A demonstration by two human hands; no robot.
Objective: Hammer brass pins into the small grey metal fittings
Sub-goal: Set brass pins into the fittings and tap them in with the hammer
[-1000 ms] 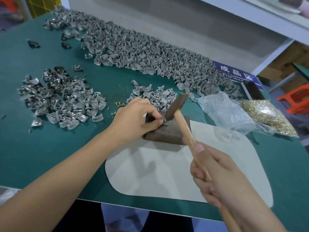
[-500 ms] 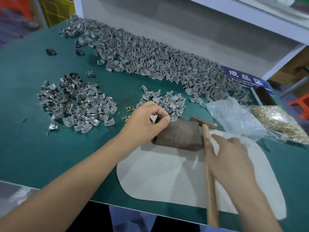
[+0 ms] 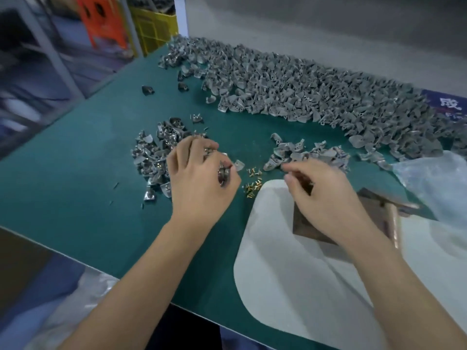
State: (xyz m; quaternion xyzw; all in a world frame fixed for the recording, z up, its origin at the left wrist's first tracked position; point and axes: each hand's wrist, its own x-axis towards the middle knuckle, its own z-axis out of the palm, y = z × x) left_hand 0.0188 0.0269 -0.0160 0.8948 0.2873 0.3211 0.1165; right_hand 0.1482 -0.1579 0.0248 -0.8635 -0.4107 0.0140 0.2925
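Observation:
My left hand [image 3: 202, 183] hovers over the left pile of grey fittings [image 3: 154, 155] and pinches one fitting [image 3: 223, 173] between thumb and fingers. My right hand [image 3: 326, 198] reaches over the brown block [image 3: 313, 231]. Its fingertips sit beside the small pile of fittings [image 3: 308, 154], loosely curled, with nothing visible between them. Loose brass pins [image 3: 252, 183] lie on the green table between my hands. The hammer [image 3: 391, 218] lies blurred on the block's right side, free of either hand.
A long heap of grey fittings [image 3: 303, 92] runs along the back of the table. A white mat [image 3: 290, 279] lies under the block. A clear plastic bag [image 3: 434, 183] sits at the right, and a blue label [image 3: 449, 104] behind it. The table's front edge [image 3: 101, 269] runs diagonally.
My right hand laid the hammer down by the block and moved left toward the small pile. My left hand carried the fitting off the block to the left pile. The view swung left.

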